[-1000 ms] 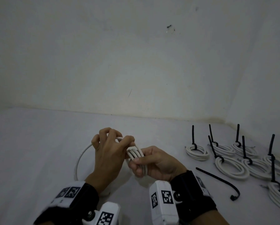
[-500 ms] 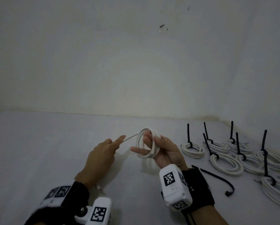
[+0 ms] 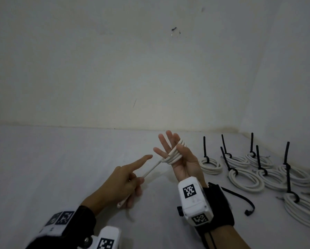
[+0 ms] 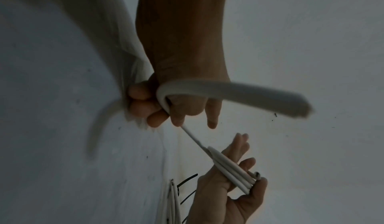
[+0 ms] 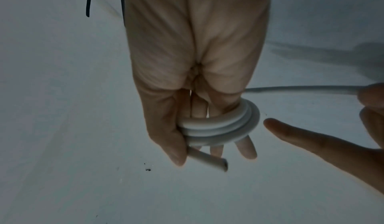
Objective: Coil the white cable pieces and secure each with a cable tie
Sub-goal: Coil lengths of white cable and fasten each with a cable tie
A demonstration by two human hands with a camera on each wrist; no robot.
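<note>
A white cable point(image 3: 174, 155) is wound in several loops round the straight fingers of my raised right hand point(image 3: 169, 146), palm toward me. The thumb pins the loops and the short cut end point(image 5: 207, 160) against the fingers. From the coil point(image 5: 220, 127) a straight tail runs down-left into my left hand point(image 3: 127, 182), which grips it with thumb and curled fingers while the index finger points out. The tail's free end point(image 3: 119, 205) sticks out below that hand. The left wrist view shows the tail point(image 4: 195, 140) stretched between both hands.
A loose black cable tie point(image 3: 238, 196) lies on the white surface just right of my right wrist. Several finished white coils point(image 3: 245, 178) with upright black ties fill the right side up to the corner wall. The walls close off the back and right.
My right hand rose and turned palm toward me, with its fingers now straight inside the coil. My left hand slid back down-left along the tail, which is now drawn straight.
</note>
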